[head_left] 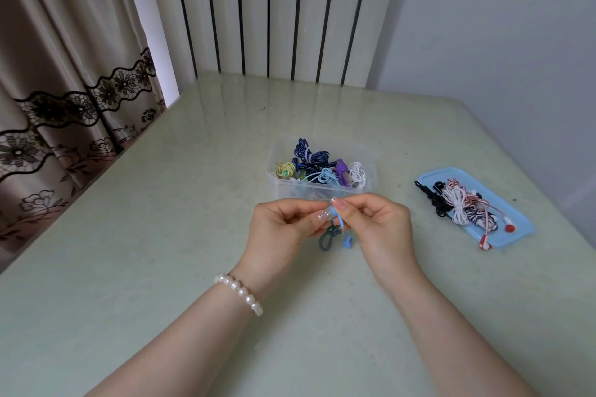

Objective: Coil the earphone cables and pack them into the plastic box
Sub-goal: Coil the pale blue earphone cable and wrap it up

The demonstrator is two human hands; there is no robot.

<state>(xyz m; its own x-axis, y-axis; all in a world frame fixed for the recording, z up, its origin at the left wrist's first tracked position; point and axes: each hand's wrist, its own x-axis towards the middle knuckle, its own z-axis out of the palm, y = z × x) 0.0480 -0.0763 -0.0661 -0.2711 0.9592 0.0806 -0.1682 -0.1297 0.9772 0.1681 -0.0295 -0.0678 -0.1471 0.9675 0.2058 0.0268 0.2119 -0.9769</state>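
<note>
The clear plastic box (322,185) holds coiled cables, the blue lid (503,235) loose ones, while the left hand (283,222) and right hand (377,222) pinch a blue earphone cable (338,229), its earbud dangling.

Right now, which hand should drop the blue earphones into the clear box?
Probably the right hand: it pinches the blue earphones alongside the left hand and sits slightly closer beneath the clear box.

Blue lid (516,235), pale green table (161,235), lace-patterned curtain (64,106).

You have no readable text, label, brand, number or sign anywhere in view, whether on what you hold or on things beyond your hands.
</note>
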